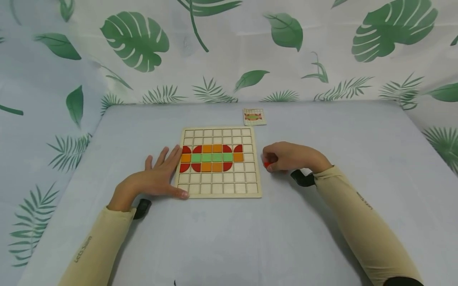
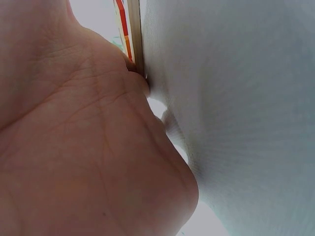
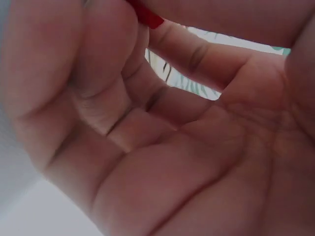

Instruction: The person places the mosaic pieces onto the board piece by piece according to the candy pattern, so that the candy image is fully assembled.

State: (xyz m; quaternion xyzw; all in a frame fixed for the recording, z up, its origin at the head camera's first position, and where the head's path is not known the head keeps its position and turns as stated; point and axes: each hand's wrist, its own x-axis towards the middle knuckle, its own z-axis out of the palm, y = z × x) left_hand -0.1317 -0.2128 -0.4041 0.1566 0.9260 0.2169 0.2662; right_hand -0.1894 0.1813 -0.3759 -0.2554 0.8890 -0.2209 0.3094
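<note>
A wooden grid board [image 1: 218, 190] lies on the table, its middle rows filled with red, orange and green tiles. Green square tiles [image 1: 212, 157] run along the centre, with orange squares [image 1: 212, 148] and red curved tiles [image 1: 227, 167] around them. My left hand [image 1: 152, 180] rests at the board's left side, fingers spread, thumb on the near left corner. To the right of the board, my right hand [image 1: 291, 156] pinches a small red tile [image 1: 266, 164] between thumb and fingers. In the right wrist view only a corner of the red tile [image 3: 150, 15] shows.
A small pattern card [image 1: 254, 117] with a similar coloured design lies behind the board's far right edge. The pale cloth-covered table [image 1: 222, 238] meets a leaf-printed backdrop [image 1: 222, 59] at the back. Black wrist camera mounts [image 1: 303, 178] stick out under both wrists.
</note>
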